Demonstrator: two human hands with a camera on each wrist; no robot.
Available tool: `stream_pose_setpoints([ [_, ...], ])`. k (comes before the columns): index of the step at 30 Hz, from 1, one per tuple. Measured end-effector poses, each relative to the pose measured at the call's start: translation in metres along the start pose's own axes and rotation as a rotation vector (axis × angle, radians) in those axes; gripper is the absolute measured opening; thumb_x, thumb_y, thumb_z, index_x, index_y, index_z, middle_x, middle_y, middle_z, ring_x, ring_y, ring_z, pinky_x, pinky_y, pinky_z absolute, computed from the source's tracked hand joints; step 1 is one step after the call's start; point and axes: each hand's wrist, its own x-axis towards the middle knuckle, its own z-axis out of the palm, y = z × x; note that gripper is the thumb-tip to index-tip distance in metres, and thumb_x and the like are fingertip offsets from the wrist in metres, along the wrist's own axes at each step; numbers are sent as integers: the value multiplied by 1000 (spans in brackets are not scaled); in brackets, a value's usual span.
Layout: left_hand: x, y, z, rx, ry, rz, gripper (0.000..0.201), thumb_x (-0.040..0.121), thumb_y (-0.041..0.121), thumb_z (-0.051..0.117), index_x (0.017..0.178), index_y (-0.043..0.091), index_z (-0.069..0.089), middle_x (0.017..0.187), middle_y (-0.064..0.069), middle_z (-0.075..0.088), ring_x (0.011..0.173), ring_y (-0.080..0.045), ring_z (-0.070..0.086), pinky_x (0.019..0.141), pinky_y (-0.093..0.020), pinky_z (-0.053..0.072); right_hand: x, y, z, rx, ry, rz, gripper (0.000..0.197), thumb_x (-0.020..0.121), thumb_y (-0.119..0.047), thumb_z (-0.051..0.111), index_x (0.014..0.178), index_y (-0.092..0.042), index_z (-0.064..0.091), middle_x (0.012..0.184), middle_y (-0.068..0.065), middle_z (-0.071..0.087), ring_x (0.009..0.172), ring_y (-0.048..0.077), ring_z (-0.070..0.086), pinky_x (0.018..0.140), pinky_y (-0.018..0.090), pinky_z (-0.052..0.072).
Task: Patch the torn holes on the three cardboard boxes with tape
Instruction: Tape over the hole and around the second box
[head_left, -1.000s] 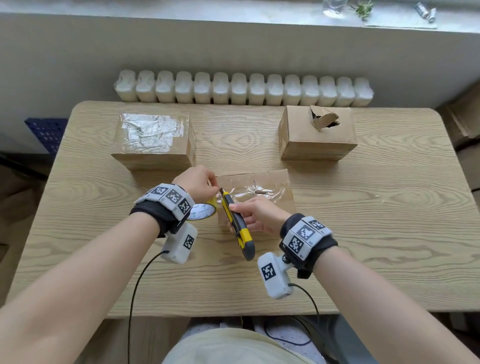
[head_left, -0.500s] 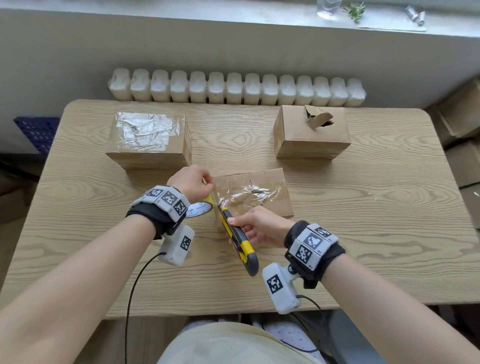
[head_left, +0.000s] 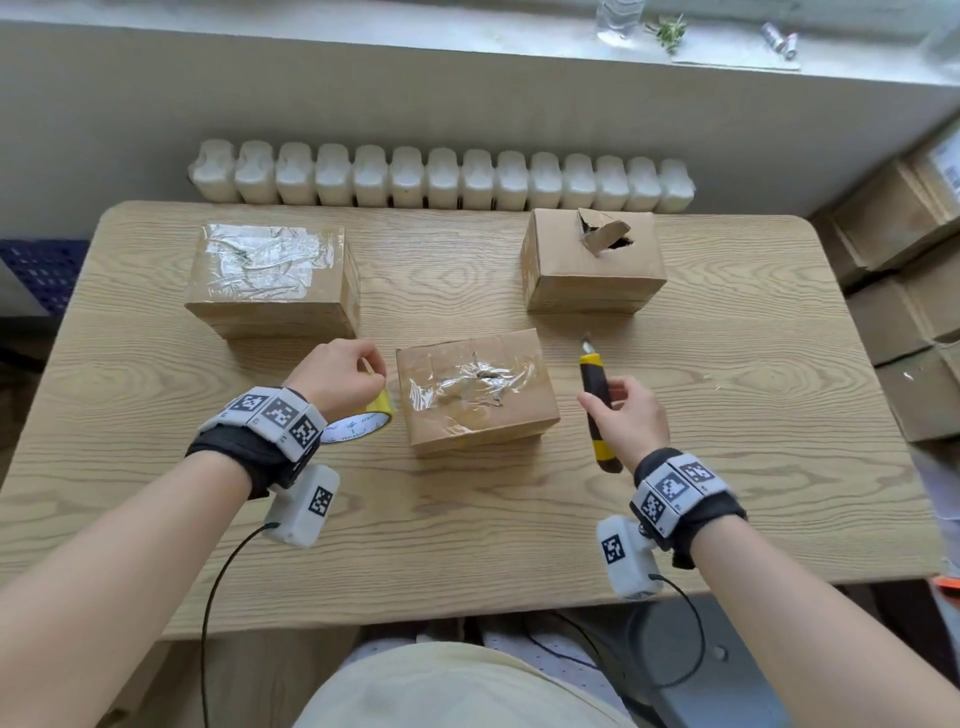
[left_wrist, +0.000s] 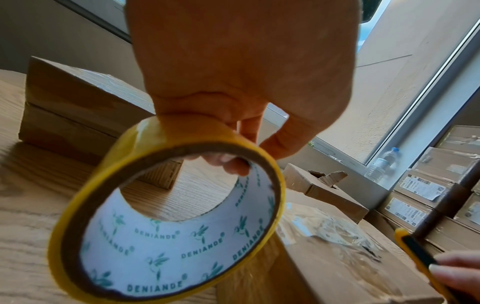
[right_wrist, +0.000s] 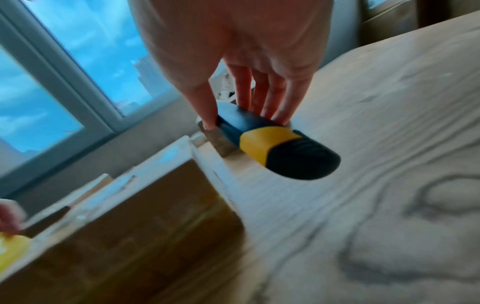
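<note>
Tape roll (left_wrist: 166, 236): light, stiff ring, pinched at rim by left hand (head_left: 340, 376). Knife (head_left: 597, 400), nine o'clock of right hand (head_left: 631, 421), clasped mid-handle; blade exposed.

Wooden surface (head_left: 727, 519) with rounded corners. Behind it, at upper centre, a white radiator (head_left: 441, 176). Windowsill (head_left: 467, 31) along the top edge carries a water bottle (head_left: 618, 18). Stacked cardboard cartons (head_left: 904, 270) at the right edge.
</note>
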Motion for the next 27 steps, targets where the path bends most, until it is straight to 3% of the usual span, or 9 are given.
stream_pose_setpoints([
  [4, -11, 4, -1, -80, -4, 19, 16, 78, 11, 52, 85, 20, 63, 82, -3, 63, 68, -14, 53, 60, -27, 39, 16, 32, 17, -264, -83, 72, 34, 80, -33, 70, 105, -13, 60, 105, 6, 65, 98, 25, 59, 82, 35, 48],
  [7, -20, 6, -2, -153, 9, 51, 17, 78, 10, 53, 83, 23, 62, 82, -1, 59, 67, -15, 50, 64, -28, 41, 18, 43, 30, -446, -168, 112, 27, 79, -28, 68, 98, -11, 58, 98, 9, 62, 85, 26, 57, 66, 33, 46],
  [9, -26, 7, -4, -208, -6, 69, 22, 81, 2, 53, 84, 21, 62, 82, 0, 57, 71, -17, 49, 68, -28, 42, 18, 46, 37, -498, -188, 110, 28, 79, -26, 69, 98, -10, 57, 98, 9, 60, 80, 25, 54, 62, 31, 41],
  [12, -35, 10, -8, -285, -38, 88, 22, 83, -1, 55, 86, 20, 63, 81, 0, 56, 72, -14, 50, 68, -24, 42, 20, 53, 46, -494, -177, 99, 32, 77, -26, 71, 99, -9, 55, 101, 10, 60, 81, 26, 54, 63, 31, 41],
  [17, -44, 16, -8, -362, -75, 123, 13, 82, 8, 62, 89, 19, 62, 80, 1, 56, 71, -13, 50, 59, -7, 40, 19, 51, 46, -531, -198, 41, 48, 80, -35, 71, 113, -6, 51, 114, 11, 54, 102, 29, 55, 77, 35, 44],
  [20, -45, 20, -5, -394, -92, 145, 14, 82, 8, 63, 87, 21, 61, 79, 1, 55, 69, -12, 49, 58, -7, 40, 16, 34, 35, -375, -50, -77, 42, 88, -31, 63, 118, -6, 51, 117, 12, 53, 107, 30, 54, 81, 35, 42],
  [23, -47, 27, -1, -386, -118, 176, 15, 84, 9, 63, 89, 23, 61, 82, -1, 57, 69, -12, 51, 59, -11, 41, 3, 1, 23, -63, 209, -402, 17, 89, -16, 61, 102, -5, 60, 94, 8, 58, 82, 25, 58, 72, 33, 47],
  [25, -48, 35, 2, -407, -136, 195, 12, 81, 19, 63, 92, 23, 61, 88, -10, 62, 71, -12, 54, 59, -12, 43, -14, -29, 23, 52, 118, -493, 13, 89, -21, 63, 93, -8, 63, 84, 1, 59, 72, 16, 56, 66, 24, 47],
  [27, -48, 42, 6, -423, -154, 213, 18, 76, 28, 61, 94, 25, 60, 95, -16, 65, 74, -15, 56, 59, -13, 44, -32, -56, 31, 167, -137, -474, 19, 86, -31, 67, 91, -13, 69, 84, -2, 64, 75, 10, 59, 67, 17, 47],
])
